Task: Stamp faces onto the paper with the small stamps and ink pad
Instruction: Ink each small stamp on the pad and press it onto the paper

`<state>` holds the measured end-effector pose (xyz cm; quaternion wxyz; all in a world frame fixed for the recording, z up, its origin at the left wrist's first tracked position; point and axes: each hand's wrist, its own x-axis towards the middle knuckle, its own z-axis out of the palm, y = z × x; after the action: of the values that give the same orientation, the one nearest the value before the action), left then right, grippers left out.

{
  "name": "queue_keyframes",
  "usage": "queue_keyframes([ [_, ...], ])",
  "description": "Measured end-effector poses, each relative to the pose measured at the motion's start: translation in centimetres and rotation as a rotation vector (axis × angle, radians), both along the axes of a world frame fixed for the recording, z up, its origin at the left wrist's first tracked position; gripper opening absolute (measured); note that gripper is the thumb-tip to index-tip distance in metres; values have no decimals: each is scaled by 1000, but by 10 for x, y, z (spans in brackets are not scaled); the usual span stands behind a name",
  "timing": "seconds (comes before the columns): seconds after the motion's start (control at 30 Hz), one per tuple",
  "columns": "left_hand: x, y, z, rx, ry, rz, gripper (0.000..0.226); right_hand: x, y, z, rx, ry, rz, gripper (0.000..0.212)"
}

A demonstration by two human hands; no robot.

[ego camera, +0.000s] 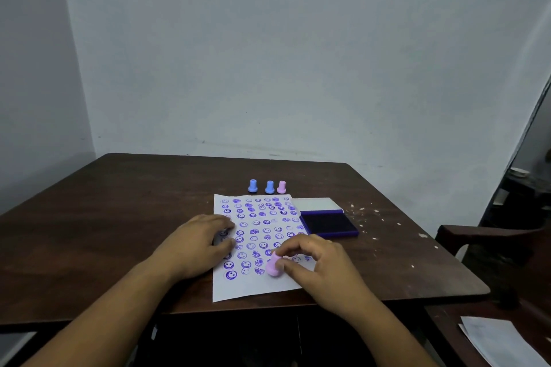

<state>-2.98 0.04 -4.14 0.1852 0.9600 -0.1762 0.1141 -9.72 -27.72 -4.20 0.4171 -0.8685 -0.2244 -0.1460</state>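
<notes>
Near the paper's (253,286) front edge, the right hand (316,265) pinches a pink stamp (272,267) tilted on the sheet, while the left hand (193,244) presses flat on its left border, the open ink pad (329,223) just right, three stamps (269,187) behind on the counter (119,217).

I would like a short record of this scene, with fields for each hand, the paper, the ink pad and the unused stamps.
left hand: flat on the paper's left edge, holding it down
right hand: grip closed on the pink stamp, which is on the paper
paper: mostly filled with purple faces, bottom strip blank
ink pad: open, right of the paper
spare stamps: two blue, one pink, upright beyond the paper
</notes>
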Motion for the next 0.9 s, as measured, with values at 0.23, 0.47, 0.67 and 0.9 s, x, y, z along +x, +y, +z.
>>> queue_keyframes([
  [0.23, 0, 1, -1, -6, -5, 1, 50, 5, 3, -7, -133, -76, -26, 17],
  [0.47, 0, 1, -1, 0, 2, -2, 51, 6, 4, -8, -149, -108, -20, 23],
  [0.67, -1, 0, 0, 7, -2, -6, 51, 7, 4, -7, -140, -96, -19, 23],
  [0.9, 0, 1, -1, 6, 0, -9, 52, 7, 4, -9, -129, -91, -18, 25],
])
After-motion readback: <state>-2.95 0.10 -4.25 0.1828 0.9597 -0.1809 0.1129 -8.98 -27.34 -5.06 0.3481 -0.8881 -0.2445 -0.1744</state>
